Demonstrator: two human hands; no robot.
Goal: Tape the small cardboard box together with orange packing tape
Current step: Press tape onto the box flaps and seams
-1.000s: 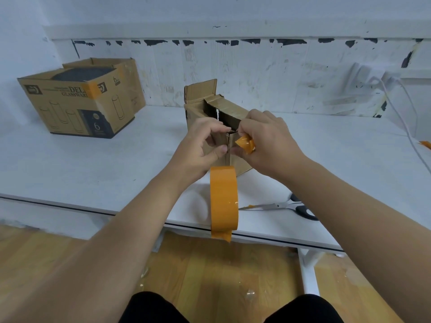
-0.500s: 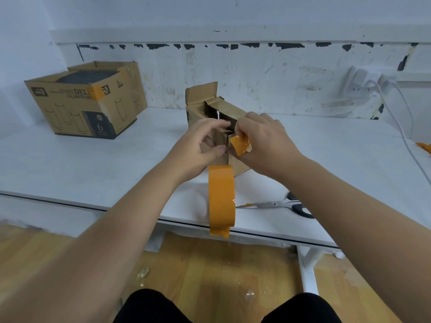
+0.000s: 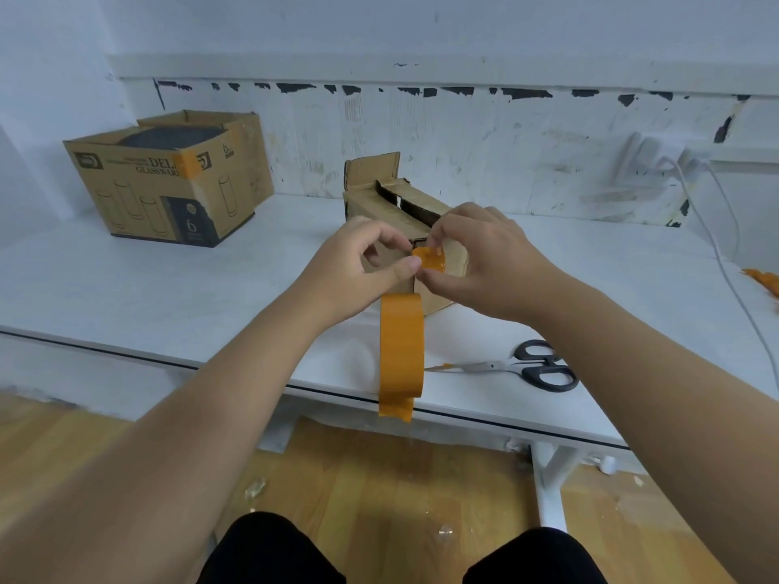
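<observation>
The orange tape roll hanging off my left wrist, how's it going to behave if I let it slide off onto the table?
The orange tape roll hangs on edge, so it would probably land on its rim and roll, perhaps off the near edge of the table. Its loose tail at the bottom looks floppy and sticky and may snag. It seems light, since it dangles from the wrist.

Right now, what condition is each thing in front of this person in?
small cardboard box: on the table, top flaps open, one standing up
piece of orange tape: pinched in both hands against the box
tape roll: hanging below the left hand, loose end dangling
left hand: pinching the tape
right hand: pinching the tape
scissors: lying on the table
large printed box: open
</observation>
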